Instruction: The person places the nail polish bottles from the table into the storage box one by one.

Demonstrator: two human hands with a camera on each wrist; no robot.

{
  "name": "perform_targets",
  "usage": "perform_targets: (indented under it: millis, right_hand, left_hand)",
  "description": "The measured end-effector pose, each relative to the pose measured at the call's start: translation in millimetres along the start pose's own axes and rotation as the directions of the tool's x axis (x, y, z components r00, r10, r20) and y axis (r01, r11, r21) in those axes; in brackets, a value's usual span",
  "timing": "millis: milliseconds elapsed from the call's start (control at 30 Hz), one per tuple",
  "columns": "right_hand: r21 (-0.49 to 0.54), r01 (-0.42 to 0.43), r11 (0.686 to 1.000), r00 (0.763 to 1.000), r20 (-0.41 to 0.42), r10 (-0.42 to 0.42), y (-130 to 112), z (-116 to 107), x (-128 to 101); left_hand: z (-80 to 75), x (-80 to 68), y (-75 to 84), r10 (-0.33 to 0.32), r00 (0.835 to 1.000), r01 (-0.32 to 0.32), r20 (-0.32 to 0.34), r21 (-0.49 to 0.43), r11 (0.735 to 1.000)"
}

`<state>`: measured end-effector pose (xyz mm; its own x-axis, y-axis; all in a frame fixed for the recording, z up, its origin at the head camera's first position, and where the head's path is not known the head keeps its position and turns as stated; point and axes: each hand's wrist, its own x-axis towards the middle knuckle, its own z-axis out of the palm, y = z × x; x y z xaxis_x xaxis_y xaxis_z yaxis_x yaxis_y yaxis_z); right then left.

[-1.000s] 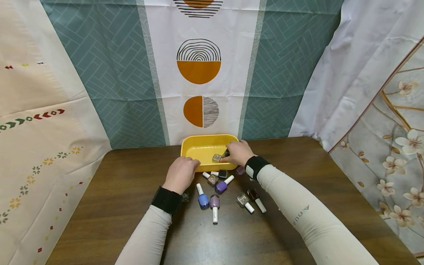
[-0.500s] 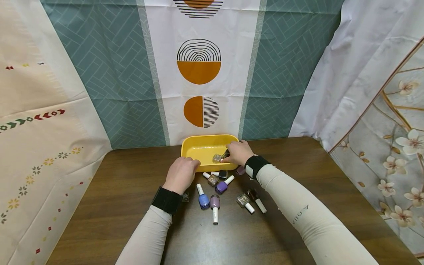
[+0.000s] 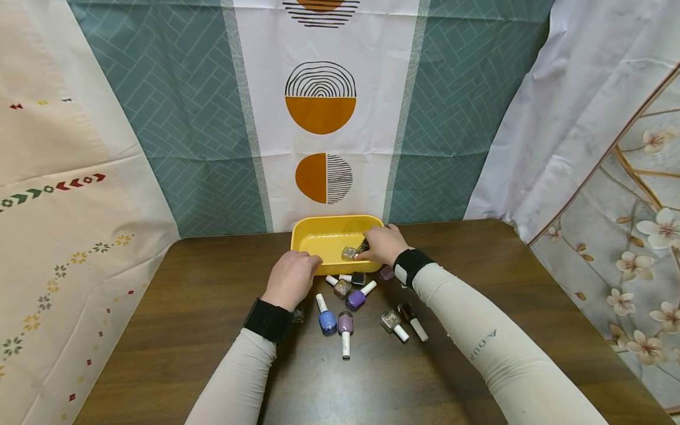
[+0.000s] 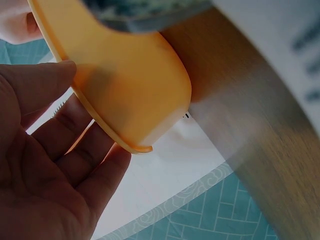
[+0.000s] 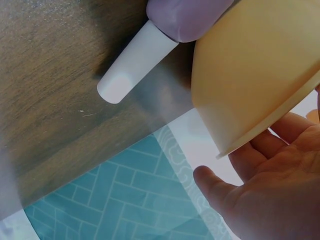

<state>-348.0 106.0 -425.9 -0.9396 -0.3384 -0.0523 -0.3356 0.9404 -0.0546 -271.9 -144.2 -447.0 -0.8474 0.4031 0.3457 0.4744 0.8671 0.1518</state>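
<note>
A shallow yellow tray (image 3: 340,269) stands at the back of the table, against the hanging cloth. My left hand (image 3: 291,278) grips its near left rim; in the left wrist view the thumb (image 4: 47,82) lies on the outer wall and the fingers curl over the far side. At the near right corner, my right hand (image 3: 386,244) holds the rim, its fingers (image 5: 250,159) behind the wall and the little finger apart. Inside the tray lie a square glittery nail polish bottle (image 3: 348,254) and a dark one (image 3: 363,246), partly covered by the right hand.
Several nail polish bottles lie before the tray: blue (image 3: 327,323), lilac (image 3: 345,323), purple (image 3: 355,300), black (image 3: 358,279), glittery brown (image 3: 342,288). A glittery bottle (image 3: 390,321) and a dark brown one (image 3: 406,311) lie nearer the right forearm. Another (image 3: 298,316) sits beside the left wrist.
</note>
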Motion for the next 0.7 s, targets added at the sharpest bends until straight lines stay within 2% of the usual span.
perform_targets:
  millis: [333,700]
  right_hand:
    - [0.018,0.026,1.0,1.0,-0.017,-0.026,0.6,0.0,-3.5]
    - [0.115,0.098,0.989,0.987,-0.136,-0.082,7.4,2.0,-16.4]
  left_hand:
    - [0.3,-0.1,0.4,-0.004,1.0,0.004,0.0,0.009,1.0]
    - [-0.4,-0.9,0.9,0.012,1.0,-0.012,-0.016,0.01,1.0]
